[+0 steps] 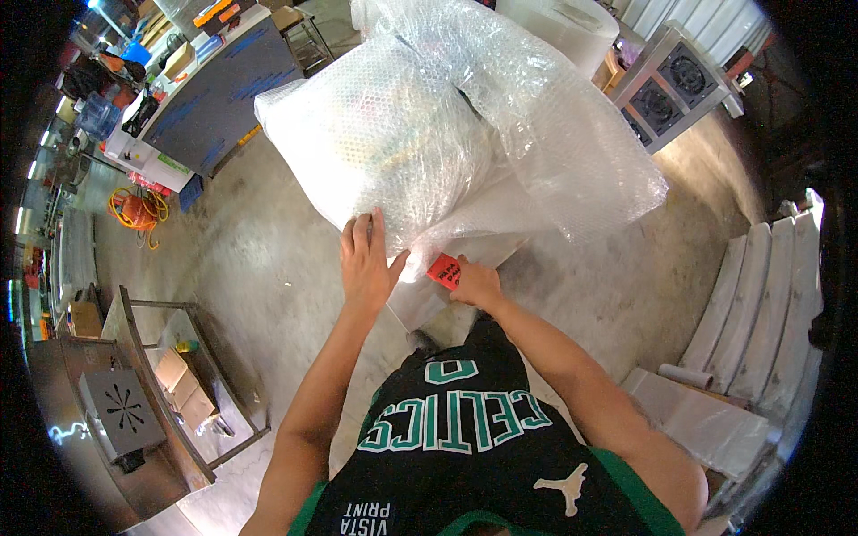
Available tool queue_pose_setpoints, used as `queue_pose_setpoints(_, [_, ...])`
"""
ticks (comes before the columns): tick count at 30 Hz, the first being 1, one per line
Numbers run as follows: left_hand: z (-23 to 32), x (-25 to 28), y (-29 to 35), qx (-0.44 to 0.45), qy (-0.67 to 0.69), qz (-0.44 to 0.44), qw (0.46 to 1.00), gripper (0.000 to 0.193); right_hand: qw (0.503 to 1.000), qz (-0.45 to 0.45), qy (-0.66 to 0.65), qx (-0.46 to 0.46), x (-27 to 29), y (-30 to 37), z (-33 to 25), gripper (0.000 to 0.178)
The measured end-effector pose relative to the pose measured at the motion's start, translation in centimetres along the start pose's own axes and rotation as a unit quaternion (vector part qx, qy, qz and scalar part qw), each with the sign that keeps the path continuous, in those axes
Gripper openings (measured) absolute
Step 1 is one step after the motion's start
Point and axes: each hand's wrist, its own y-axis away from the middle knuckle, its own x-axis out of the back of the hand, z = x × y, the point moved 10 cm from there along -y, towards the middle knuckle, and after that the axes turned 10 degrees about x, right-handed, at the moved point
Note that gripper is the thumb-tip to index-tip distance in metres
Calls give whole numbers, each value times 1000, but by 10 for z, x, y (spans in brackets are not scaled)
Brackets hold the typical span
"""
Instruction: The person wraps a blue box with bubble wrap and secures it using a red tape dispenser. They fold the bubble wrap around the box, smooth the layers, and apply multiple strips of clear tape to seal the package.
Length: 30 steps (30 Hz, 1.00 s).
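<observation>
A large object wrapped in clear bubble wrap stands before me, with loose folds spreading to its right. What lies inside is blurred by the wrap. My left hand rests on the wrap's near edge, fingers stretched out and thumb apart. Just right of it, my right hand grips a small flat red piece with black lettering; its exact kind is not plain. This red piece is close to the wrap's lower edge. Under that edge a pale smooth panel shows in part.
Left stands a metal-sided bench with tools on top. An orange hose or cord bundle lies on the floor. At lower left is a metal frame table; right, a twin-fan unit and long wrapped pieces.
</observation>
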Motion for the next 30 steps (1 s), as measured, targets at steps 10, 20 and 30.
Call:
queue_pose_setpoints(10, [48, -173, 106, 38, 277, -346, 896, 70, 984, -154, 91, 8, -8, -16, 33, 62])
queue_pose_setpoints(20, [-2, -305, 118, 289, 217, -436, 824, 88, 957, 9, -275, -94, 0, 190, 153, 68])
queue_pose_setpoints(30, [139, -248, 83, 134, 391, -520, 747, 62, 730, 480, -443, -202, 94, 259, 397, 49])
